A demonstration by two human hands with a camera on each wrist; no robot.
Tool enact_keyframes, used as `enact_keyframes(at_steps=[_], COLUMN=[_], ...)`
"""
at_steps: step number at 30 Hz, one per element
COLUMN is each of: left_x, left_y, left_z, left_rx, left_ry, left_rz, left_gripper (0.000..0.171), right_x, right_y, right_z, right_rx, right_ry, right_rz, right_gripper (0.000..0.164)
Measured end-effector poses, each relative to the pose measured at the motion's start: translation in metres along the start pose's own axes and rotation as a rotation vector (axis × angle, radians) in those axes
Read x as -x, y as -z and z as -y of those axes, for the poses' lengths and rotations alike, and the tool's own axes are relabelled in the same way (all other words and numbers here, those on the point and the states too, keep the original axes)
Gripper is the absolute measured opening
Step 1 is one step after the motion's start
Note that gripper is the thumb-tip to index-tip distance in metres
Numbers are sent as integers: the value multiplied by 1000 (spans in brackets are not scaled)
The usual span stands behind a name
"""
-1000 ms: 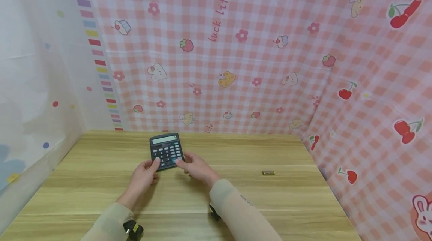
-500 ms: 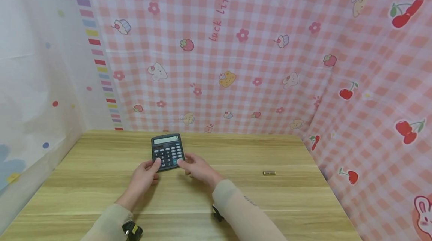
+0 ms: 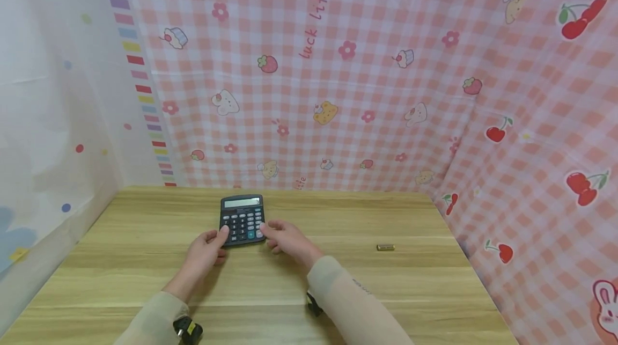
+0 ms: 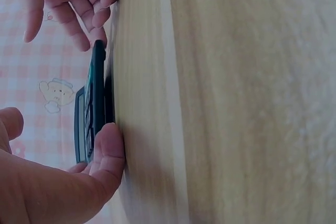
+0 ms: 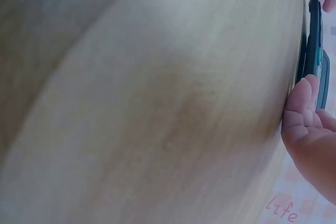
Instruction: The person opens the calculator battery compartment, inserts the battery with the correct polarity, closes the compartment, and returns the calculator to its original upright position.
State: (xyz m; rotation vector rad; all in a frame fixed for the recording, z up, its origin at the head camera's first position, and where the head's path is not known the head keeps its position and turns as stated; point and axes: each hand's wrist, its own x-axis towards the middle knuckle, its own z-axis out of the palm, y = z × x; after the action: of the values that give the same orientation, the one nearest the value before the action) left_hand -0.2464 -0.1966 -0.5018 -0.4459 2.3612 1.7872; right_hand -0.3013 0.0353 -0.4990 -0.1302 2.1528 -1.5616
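A dark calculator (image 3: 243,220) with a pale display lies face up near the back of the wooden table, its keys towards me. At its left edge is my left hand (image 3: 205,251); in the left wrist view the thumb (image 4: 11,123) stands off the calculator (image 4: 94,93) while the fingers (image 4: 110,148) touch its side. My right hand (image 3: 288,242) is at the right edge. Its fingers look loosely spread in the left wrist view, the thumb apart from the case and one fingertip near or touching the calculator's corner. The underside of the calculator is hidden.
A single small gold-and-dark battery (image 3: 385,247) lies on the table (image 3: 367,296) to the right. A pink checked cloth (image 3: 309,136) hangs behind the table's back edge, and cloth also flanks both sides.
The calculator has shifted a little to the right and turned straighter. My right hand has moved slightly right with it, its thumb now nearer the edge. My left hand stays almost in place.
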Motion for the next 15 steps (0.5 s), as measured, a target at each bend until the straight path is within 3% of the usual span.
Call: enact_keyframes(at_steps=[9, 15], left_x=[4, 4], left_y=[-1, -2], left_z=[-3, -3], left_rx=[-33, -61], left_ry=[-16, -33], left_rz=[5, 19], left_gripper=[95, 91], right_x=[5, 11], right_y=[0, 0], right_z=[3, 3], right_rx=[28, 23], right_ry=[-20, 15], right_rz=[-18, -35], right_gripper=[62, 49])
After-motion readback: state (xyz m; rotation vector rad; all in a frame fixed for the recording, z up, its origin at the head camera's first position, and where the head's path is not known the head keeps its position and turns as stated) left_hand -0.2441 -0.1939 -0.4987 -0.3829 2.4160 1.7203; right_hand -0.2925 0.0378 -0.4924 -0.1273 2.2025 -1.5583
